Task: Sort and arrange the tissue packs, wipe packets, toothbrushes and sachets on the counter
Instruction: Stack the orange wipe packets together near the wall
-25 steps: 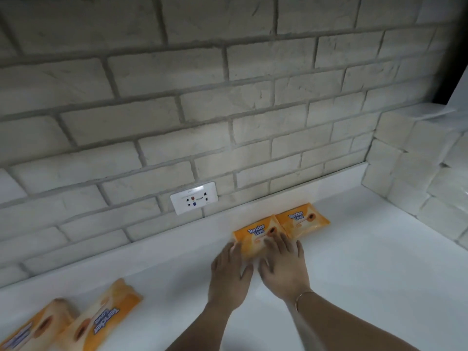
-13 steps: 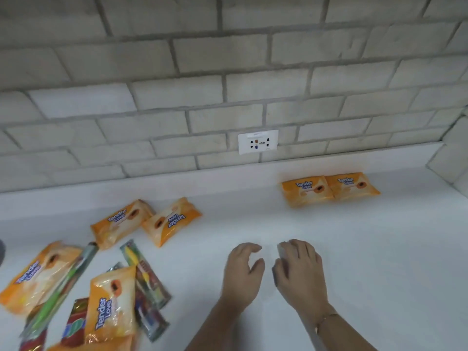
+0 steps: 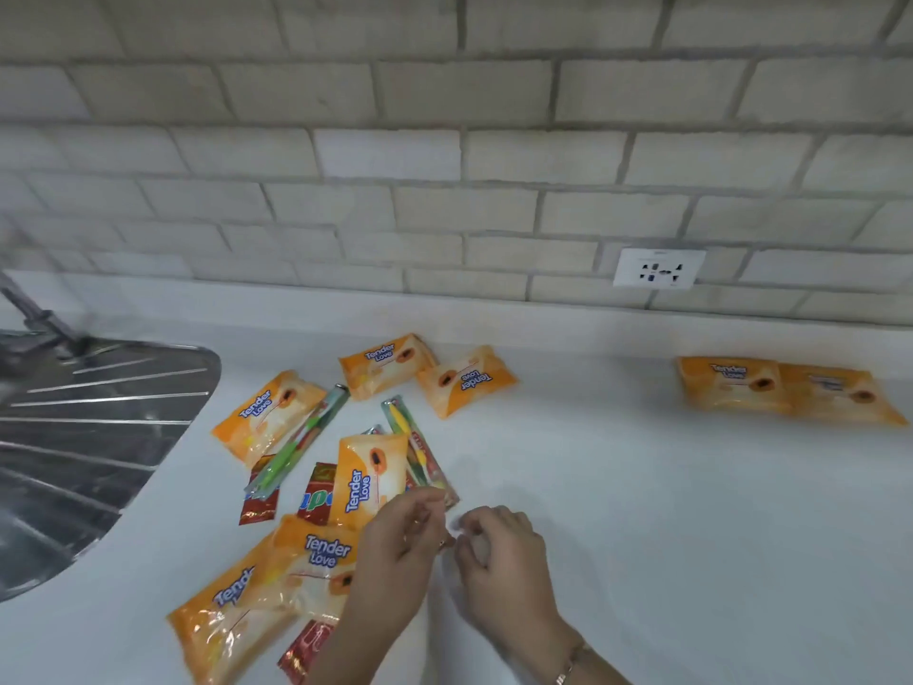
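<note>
- Left hand [image 3: 400, 551], right hand [image 3: 499, 556] close together, fingers curled, by yellow toothbrush [image 3: 412, 437] pack's near end; grip too blurred to tell.
- Two wipe packets [image 3: 731, 385] side by side at wall [image 3: 444, 215]: likely sorted row.
- Green toothbrush [image 3: 301, 447], red sachets [image 3: 316, 491] heaped near sink [image 3: 74, 437], unsorted.

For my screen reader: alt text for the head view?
A left hand and right hand, fingers curled, beside jumbled orange wipe packets, toothbrushes and red sachets on a counter; two packets paired by the wall, sink at left.
</note>
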